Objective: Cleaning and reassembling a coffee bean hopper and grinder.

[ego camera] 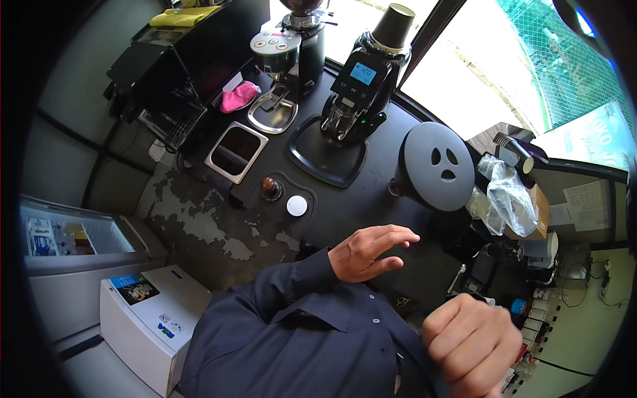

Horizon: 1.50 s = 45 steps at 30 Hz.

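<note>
My left hand [375, 252] hovers near the front of the dark counter [358, 214]. Its fingers are stretched out, its thumb stands apart, and nothing is in it. Close to the camera at the lower right, my right hand [473, 343] is curled into a fist. No object sticks out of it; its palm is hidden. Beyond my left hand, a tamper with a brown knob [270, 188] and a white-topped round coffee tool [297, 205] stand on a dark mat [309, 196]. A dark grey disc [440, 166] with three teardrop openings rises at the right.
Two coffee grinders [275, 47] [361, 82] stand at the back, beside a steel knock box [236, 151] and a pink cloth [240, 96]. An espresso machine [154, 69] is at left. A plastic bag [510, 196], a cardboard box [541, 209] and several bottles [537, 316] line the right.
</note>
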Available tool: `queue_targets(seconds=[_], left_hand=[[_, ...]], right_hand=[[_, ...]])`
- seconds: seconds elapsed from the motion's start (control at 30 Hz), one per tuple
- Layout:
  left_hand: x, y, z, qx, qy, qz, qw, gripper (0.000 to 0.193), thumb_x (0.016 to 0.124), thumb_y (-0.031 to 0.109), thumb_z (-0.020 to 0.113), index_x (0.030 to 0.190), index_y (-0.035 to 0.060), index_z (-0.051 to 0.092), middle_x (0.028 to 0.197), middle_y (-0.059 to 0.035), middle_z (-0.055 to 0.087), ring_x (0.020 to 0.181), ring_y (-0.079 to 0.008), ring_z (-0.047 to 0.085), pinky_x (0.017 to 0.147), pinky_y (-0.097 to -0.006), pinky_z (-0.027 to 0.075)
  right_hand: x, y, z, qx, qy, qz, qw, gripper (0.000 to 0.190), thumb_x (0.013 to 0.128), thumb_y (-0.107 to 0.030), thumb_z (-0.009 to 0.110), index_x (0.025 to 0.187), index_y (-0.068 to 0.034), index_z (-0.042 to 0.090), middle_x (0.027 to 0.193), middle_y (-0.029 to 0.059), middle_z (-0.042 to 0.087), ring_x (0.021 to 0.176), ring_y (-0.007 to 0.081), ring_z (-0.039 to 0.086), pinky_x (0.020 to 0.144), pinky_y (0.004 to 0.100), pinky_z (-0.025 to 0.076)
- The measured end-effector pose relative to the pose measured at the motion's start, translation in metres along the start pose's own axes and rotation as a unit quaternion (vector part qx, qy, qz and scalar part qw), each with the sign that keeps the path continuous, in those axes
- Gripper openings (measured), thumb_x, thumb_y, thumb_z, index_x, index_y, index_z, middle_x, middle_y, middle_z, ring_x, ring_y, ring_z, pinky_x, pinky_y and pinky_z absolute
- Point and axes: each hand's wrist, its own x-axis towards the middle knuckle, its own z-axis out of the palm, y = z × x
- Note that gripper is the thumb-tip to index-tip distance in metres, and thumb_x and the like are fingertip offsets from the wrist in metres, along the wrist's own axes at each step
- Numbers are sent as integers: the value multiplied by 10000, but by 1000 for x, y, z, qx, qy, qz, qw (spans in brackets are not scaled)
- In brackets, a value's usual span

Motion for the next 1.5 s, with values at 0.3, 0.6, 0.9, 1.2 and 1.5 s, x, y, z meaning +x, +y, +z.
queue_targets(seconds=[0.3,0.6,0.9,1.2,1.5], left_hand=[[-91,68,83,116,115,-67,984,573,1053,467,434,1341,-23,512,1261,-193,615,1021,-290,672,908,-394,533],[-174,139,161,177,199,-127,956,537,1049,460,464,1325,6,545,1242,-185,623,990,-265,688,885,-361,543],[-251,201,150,350,205,-201,892,282,951,148,644,1210,45,602,1155,-137,652,1004,-324,669,868,-397,545],[-442,210,101,277,282,-446,803,425,960,317,628,1265,25,579,1250,-185,621,1149,-372,603,971,-434,491],[-686,107,199,39,222,-828,513,693,972,468,572,1492,49,384,1451,-300,458,1306,-508,447,1085,-514,398]], right_hand=[[-78,-36,56,18,-154,28,988,490,920,-451,519,568,-112,480,544,29,361,403,171,430,435,317,240],[-128,-68,121,117,-146,-5,982,522,908,-515,494,581,-110,522,533,19,399,402,168,458,418,313,284],[-162,6,207,-34,-197,155,967,50,826,15,549,806,-29,534,661,100,512,592,335,510,612,365,460],[-317,242,234,-196,-57,516,832,221,960,-84,626,1166,-22,579,968,78,652,784,128,616,670,278,499],[-375,367,108,-342,151,583,721,548,978,-265,664,1410,-26,429,1113,81,660,920,149,647,766,275,521]])
